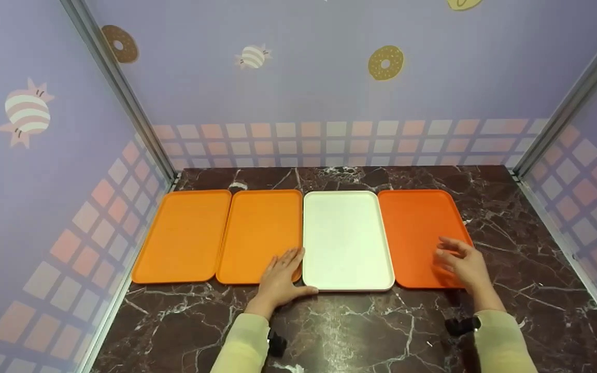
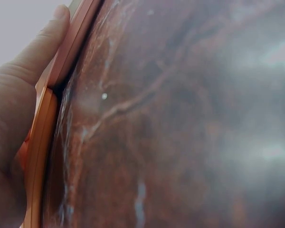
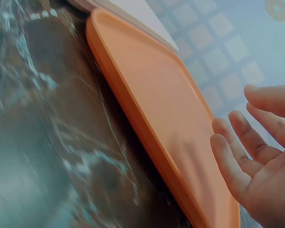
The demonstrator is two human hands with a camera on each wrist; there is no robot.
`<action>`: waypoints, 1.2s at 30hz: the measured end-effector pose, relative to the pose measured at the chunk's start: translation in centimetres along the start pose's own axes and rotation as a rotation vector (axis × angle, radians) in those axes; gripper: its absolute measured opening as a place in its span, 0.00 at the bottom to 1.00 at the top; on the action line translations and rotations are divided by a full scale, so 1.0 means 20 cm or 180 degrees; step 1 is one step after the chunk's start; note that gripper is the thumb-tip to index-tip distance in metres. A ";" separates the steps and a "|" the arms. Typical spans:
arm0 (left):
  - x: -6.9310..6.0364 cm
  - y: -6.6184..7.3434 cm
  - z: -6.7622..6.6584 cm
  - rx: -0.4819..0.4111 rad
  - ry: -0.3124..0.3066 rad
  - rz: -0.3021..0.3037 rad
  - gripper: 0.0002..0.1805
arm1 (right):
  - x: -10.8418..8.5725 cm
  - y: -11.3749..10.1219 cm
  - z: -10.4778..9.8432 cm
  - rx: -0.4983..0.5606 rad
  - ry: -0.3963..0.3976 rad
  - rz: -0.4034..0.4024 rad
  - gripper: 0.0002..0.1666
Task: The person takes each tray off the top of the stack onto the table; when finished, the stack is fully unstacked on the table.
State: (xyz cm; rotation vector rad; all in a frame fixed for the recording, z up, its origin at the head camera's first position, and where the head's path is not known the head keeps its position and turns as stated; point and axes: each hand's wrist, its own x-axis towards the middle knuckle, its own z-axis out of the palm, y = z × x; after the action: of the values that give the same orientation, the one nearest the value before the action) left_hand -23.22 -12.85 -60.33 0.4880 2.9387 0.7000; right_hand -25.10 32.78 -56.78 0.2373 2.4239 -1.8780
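Note:
Four-sided trays lie side by side in a row. My left hand rests where the second orange tray meets the white tray. Its fingers reach over the orange tray's right side, and its thumb lies at the white tray's front left corner. In the left wrist view that thumb lies along the tray's edge. Above the right part of the red-orange tray hovers my right hand, holding nothing. Loosely bent, spread fingers show in the right wrist view, apart from the tray.
Another orange tray sits at the row's left end. All the trays lie on a dark marble-patterned table. Purple panels with printed sweets and tiles enclose the left, back and right sides, joined by metal posts.

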 end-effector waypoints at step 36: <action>0.00 0.00 0.00 0.0050 -0.0020 -0.0022 0.63 | 0.05 -0.01 0.52 -0.0618 -0.0120 -0.0220 0.28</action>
State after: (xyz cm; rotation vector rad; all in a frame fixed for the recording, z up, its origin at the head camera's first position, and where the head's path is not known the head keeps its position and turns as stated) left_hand -23.25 -12.89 -60.35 0.4804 2.9406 0.6738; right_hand -26.49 22.80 -59.34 0.1070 2.5972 -1.6400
